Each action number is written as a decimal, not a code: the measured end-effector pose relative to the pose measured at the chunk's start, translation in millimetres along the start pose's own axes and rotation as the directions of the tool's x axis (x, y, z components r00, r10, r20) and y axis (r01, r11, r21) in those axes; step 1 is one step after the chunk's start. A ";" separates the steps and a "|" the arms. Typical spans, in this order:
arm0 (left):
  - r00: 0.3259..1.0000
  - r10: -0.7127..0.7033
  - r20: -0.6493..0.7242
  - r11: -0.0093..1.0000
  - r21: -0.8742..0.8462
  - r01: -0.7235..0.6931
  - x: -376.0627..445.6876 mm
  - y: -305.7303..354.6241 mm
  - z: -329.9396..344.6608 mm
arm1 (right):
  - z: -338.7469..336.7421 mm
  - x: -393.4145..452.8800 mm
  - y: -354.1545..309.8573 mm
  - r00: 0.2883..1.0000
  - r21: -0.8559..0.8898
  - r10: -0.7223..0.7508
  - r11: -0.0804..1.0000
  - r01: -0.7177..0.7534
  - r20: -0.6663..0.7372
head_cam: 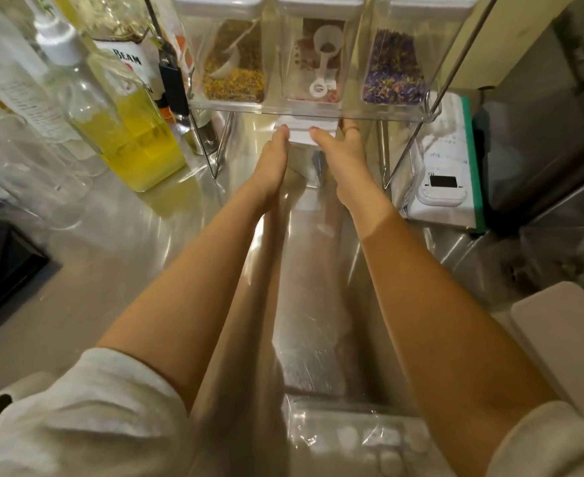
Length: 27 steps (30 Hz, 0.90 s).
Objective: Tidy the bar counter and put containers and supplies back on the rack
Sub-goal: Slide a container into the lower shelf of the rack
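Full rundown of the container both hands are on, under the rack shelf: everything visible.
The container is a clear plastic box with a white lid, standing on the steel counter under the rack's clear shelf, between its wire legs. The left hand touches the lid's left edge; the right hand holds its right side, fingers curled round the far edge. The hands hide most of the body; contents cannot be told.

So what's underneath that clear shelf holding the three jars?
Under the clear shelf, both hands hold a clear white-lidded container on the steel counter: left hand, right hand. The hands and glare hide what's inside it.
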<state>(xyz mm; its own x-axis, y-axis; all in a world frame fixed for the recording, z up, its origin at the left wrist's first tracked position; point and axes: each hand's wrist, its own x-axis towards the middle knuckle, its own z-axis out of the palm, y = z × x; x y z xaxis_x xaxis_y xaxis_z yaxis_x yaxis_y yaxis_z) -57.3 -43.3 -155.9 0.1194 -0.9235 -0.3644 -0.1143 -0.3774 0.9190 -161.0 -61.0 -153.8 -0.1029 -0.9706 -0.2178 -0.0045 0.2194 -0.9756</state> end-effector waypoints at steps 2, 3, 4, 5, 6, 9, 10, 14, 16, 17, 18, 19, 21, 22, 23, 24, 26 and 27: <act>1.000 0.013 -0.016 1.000 0.001 -0.013 -6.7 2.3 -1.6 | 1.0 -1.5 0.7 0.999 0.001 0.018 1.000 -0.018 0.031; 0.999 0.013 -0.032 1.000 -0.010 -0.014 -8.1 2.3 -2.4 | 0.6 -3.4 0.7 0.998 -0.002 0.038 0.999 -0.038 0.045; 0.998 0.021 -0.054 1.000 -0.016 -0.022 -6.3 0.4 -2.8 | 0.1 -5.3 1.1 0.997 -0.007 0.057 0.998 -0.056 0.058; 0.996 0.031 -0.078 0.999 -0.010 -0.031 -7.2 -0.2 -3.3 | -0.6 -7.5 1.4 0.994 -0.018 0.078 0.997 -0.077 0.073; 0.993 0.046 -0.112 0.999 -0.002 -0.046 -8.3 -0.8 -4.3 | -1.4 -9.0 2.1 0.991 -0.026 0.099 0.995 -0.097 0.088; 0.978 0.068 -0.199 0.998 0.004 -0.068 -11.2 -4.7 -10.2 | -1.6 -11.5 5.1 0.982 -0.045 0.121 0.992 -0.115 0.147; 0.971 0.079 -0.224 0.997 -0.001 -0.081 -12.0 -6.2 -13.7 | 1.5 -13.6 4.5 0.978 -0.052 0.128 0.991 -0.121 0.166; 0.928 0.041 -0.370 0.997 -0.045 -0.062 -15.1 -12.4 -26.3 | 17.4 -16.0 2.2 0.969 -0.085 0.156 0.986 -0.142 0.192; 0.882 0.023 -0.471 0.997 -0.060 -0.058 -16.5 -15.0 -34.1 | 25.7 -14.8 2.6 0.970 -0.087 0.145 0.988 -0.130 0.194; 0.854 0.022 -0.519 0.997 -0.055 -0.059 -16.7 -15.3 -38.9 | 29.9 -13.7 3.1 0.972 -0.088 0.130 0.990 -0.114 0.198; 0.831 0.016 -0.556 0.998 -0.038 -0.045 -17.2 -15.5 -43.1 | 33.3 -13.8 2.5 0.971 -0.092 0.119 0.991 -0.102 0.205; 0.813 0.006 -0.582 1.000 -0.014 -0.017 -17.6 -15.7 -47.4 | 36.9 -13.3 2.2 0.970 -0.101 0.118 0.990 -0.098 0.212; 0.788 -0.005 -0.616 0.999 0.027 0.028 -18.3 -15.2 -55.5 | 44.9 -12.4 2.0 0.967 -0.110 0.124 0.989 -0.101 0.225; 0.784 -0.007 -0.620 0.998 0.038 0.040 -17.4 -14.8 -59.9 | 49.1 -11.1 1.8 0.965 -0.117 0.129 0.988 -0.105 0.227; 0.793 -0.007 -0.609 0.997 0.052 0.049 -15.6 -14.9 -63.4 | 51.8 -9.9 2.2 0.965 -0.127 0.137 0.986 -0.111 0.222; 0.802 -0.004 -0.598 0.997 0.063 0.051 -13.0 -14.6 -67.9 | 55.9 -8.9 1.1 0.966 -0.140 0.144 0.983 -0.115 0.216; 0.831 0.018 -0.557 0.999 0.050 0.013 -9.8 -12.9 -75.2 | 62.1 -7.1 -1.1 0.967 -0.167 0.147 0.979 -0.113 0.206; 0.842 0.031 -0.539 0.999 0.027 -0.019 -7.4 -12.6 -79.6 | 65.7 -5.8 -2.3 0.968 -0.175 0.147 0.978 -0.112 0.204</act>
<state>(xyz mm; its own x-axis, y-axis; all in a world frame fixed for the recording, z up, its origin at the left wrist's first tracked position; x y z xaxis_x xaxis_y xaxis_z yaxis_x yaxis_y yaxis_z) 21.8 -26.4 -152.7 0.6285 -0.7523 -0.1974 -0.1429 -0.3612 0.9215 -95.1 -62.4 -152.1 0.1030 -0.9272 -0.3600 -0.1668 0.3407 -0.9253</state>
